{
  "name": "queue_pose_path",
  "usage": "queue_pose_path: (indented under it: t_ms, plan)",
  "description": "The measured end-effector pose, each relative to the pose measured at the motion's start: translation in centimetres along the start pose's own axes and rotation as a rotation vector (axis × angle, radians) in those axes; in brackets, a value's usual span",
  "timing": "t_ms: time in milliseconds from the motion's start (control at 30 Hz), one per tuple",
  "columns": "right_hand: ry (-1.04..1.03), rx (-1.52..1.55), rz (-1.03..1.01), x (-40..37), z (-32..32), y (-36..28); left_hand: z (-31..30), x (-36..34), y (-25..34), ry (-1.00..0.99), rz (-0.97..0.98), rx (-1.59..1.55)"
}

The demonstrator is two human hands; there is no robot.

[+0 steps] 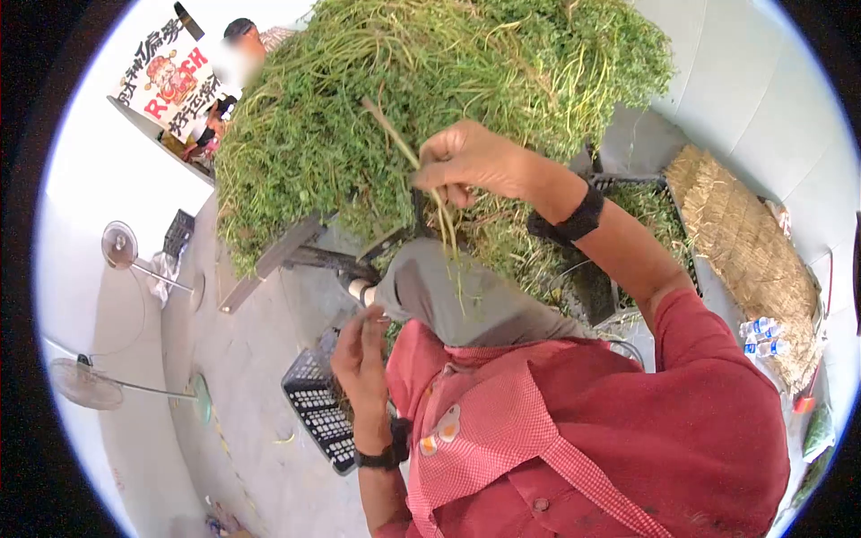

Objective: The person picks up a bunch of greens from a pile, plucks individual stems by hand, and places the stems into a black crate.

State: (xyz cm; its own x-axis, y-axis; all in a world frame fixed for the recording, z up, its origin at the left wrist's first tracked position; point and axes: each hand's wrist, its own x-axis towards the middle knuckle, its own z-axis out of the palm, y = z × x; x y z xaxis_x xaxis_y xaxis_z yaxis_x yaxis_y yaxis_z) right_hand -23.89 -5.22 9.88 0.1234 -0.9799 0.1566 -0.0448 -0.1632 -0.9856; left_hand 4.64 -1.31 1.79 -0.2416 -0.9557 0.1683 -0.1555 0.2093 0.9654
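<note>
My right hand (466, 166) is closed in a pinch around a long pale-green plant stem (397, 136). The stem's thicker, brownish end points up and left; thin strands with a few small leaves hang below my fingers. Just beyond rises a large heap of leafy green plants (314, 148) on a raised support. Lower down, my left hand (360, 354) is beside my red checked apron (502, 412), its fingers stretched out and nothing visible in them. A black slatted crate (318, 417) stands below and left of that hand.
Behind my right forearm, another black crate (641, 184) contains greenery. A woven straw mat (744, 242) and bottle packs (762, 336) are at right. Two fans (119, 244) stand at left, and another person (244, 43) is behind the heap.
</note>
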Motion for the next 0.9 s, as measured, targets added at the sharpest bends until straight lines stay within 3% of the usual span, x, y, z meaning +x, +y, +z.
queue_pose_path:
  t_ms: [167,233,333,400,467,533,733,867,900]
  plan:
    - [-0.136,0.047,0.059,0.3,5.2,2.7,4.6,1.8,1.2,-0.073,0.155,-0.092]
    - [-0.129,0.057,0.072,0.5,6.3,3.2,4.6,1.8,0.5,-0.104,0.1,-0.094]
    - [-0.306,0.048,-0.006,0.2,7.0,4.4,4.1,1.3,-1.7,-0.079,-0.025,-0.146]
    - [-0.186,-0.015,-0.025,0.4,4.5,6.0,3.2,0.6,-2.6,-0.062,-0.102,-0.279]
    - [0.2,-0.213,0.019,0.0,1.3,8.7,2.6,0.2,-4.1,-0.064,-0.1,-0.246]
    - [0.338,-0.34,0.032,-1.9,-0.6,12.5,2.2,-0.1,-5.4,-0.028,-0.126,-0.305]
    - [0.087,-0.422,0.32,-8.5,-0.6,15.3,2.0,0.1,-5.2,-0.004,-0.162,-0.356]
    - [0.151,-0.582,0.337,-9.8,0.7,17.9,2.3,0.4,-5.1,-0.016,-0.23,-0.453]
    - [0.178,-0.642,0.207,-9.9,0.9,19.1,2.4,0.3,-5.1,-0.039,-0.26,-0.495]
